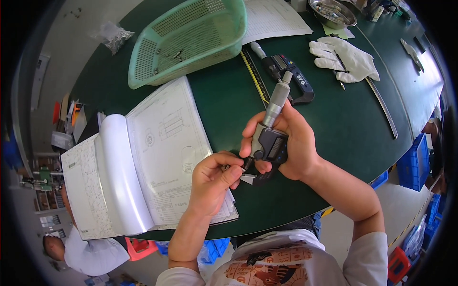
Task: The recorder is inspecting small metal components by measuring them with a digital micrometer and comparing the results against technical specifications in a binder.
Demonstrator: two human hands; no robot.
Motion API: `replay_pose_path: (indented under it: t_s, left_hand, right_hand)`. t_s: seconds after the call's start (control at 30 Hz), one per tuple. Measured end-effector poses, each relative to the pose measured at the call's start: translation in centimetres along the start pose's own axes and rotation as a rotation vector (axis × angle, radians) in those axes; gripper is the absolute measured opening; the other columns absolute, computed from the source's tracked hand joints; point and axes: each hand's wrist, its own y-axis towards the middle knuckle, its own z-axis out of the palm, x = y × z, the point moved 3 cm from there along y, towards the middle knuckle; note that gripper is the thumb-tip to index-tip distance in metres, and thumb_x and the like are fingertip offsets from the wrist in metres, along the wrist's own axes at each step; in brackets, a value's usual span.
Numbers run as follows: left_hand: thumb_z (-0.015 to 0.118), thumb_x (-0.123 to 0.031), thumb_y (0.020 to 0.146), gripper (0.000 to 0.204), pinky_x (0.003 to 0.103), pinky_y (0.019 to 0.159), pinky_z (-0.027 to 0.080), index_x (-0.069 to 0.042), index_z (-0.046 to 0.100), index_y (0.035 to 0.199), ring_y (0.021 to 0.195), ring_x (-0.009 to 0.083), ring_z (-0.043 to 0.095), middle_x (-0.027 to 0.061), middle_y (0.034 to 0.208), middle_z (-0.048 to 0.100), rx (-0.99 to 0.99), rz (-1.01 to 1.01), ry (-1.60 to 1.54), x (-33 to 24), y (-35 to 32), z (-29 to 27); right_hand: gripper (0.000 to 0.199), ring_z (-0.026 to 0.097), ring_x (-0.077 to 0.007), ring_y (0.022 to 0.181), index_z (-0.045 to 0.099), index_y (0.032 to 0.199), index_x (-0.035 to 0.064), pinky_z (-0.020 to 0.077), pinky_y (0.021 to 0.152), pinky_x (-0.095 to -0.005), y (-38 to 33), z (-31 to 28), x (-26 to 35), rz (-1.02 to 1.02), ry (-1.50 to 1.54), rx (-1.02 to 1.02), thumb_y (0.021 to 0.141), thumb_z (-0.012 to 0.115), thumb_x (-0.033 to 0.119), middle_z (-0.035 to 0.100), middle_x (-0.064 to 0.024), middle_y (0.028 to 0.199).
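Right hand (291, 143) wraps the digital micrometer (271, 136) above the green table (343, 119); left hand (212, 178) pinches a small part, barely visible, at its anvil. Measuring looks mid-way: part seated, reading probably not yet taken; drawing booklet (157, 157) lies open just beside.

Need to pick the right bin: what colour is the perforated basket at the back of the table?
The basket is pale mint green, seen best in the head view.
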Motion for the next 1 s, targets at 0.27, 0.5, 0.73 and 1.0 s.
replay_pose_path:
  t_s: [0.27,0.5,0.73,1.0]
  left_hand:
    - [0.059,-0.001,0.076,0.012,0.020,0.052,0.038,0.003,0.055,0.086,0.061,0.0091,0.045,0.0056,0.078,0.052,0.009,-0.001,-0.008,0.01,-0.08,0.06]
    - [0.058,-0.001,0.076,0.012,0.021,0.052,0.038,0.003,0.055,0.086,0.062,0.0094,0.046,0.0057,0.078,0.051,0.030,-0.006,-0.028,0.12,-0.11,-0.06]
    - [0.057,-0.003,0.077,0.013,0.021,0.053,0.038,0.002,0.054,0.089,0.063,0.0094,0.046,0.0056,0.080,0.051,0.087,-0.010,0.001,0.17,0.00,-0.11]
    - [0.052,-0.007,0.080,0.011,0.021,0.053,0.038,0.000,0.050,0.088,0.063,0.0077,0.046,0.0049,0.082,0.051,0.063,-0.127,-0.024,0.10,-0.13,-0.14]
  right_hand:
    - [0.067,0.049,-0.0156,0.046,0.052,0.082,0.0003,0.0403,0.042,-0.0231,-0.35,0.31,0.11,0.001,0.016,0.015,0.081,0.019,0.058,0.058,-0.0120,0.068]
    - [0.065,0.051,-0.0146,0.048,0.053,0.081,0.0017,0.0402,0.042,-0.0228,-0.31,0.27,0.06,-0.026,0.007,0.031,0.080,0.022,0.059,0.058,-0.0110,0.068]
    - [0.063,0.050,-0.0151,0.046,0.053,0.080,0.0026,0.0400,0.041,-0.0233,-0.25,0.38,0.06,-0.031,-0.024,0.006,0.080,0.025,0.059,0.058,-0.0128,0.067]
    - [0.065,0.049,-0.0163,0.045,0.053,0.082,0.0021,0.0396,0.040,-0.0239,-0.26,0.24,0.00,-0.058,-0.004,0.049,0.081,0.022,0.059,0.057,-0.0148,0.069]
